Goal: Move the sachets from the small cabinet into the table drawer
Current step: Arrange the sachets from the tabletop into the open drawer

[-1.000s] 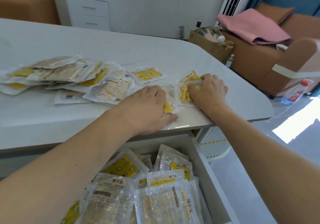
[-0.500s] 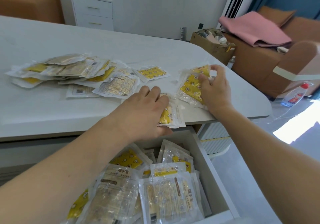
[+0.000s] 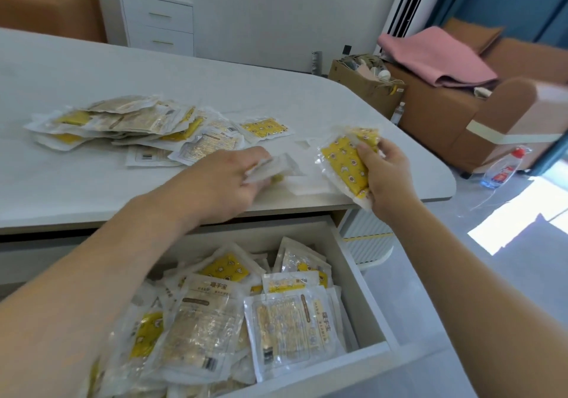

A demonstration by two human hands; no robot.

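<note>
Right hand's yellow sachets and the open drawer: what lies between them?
Only the table's front edge; the right hand holds its yellow sachets over it, above the drawer, in the head view.

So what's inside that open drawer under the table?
The drawer holds a loose heap of sachets, some clear, some yellow-patterned. They cover the bottom, and the left forearm hides its left part.

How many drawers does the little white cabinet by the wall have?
2 show: an upper drawer and a lower drawer on the small cabinet. The table may hide more below.
</note>
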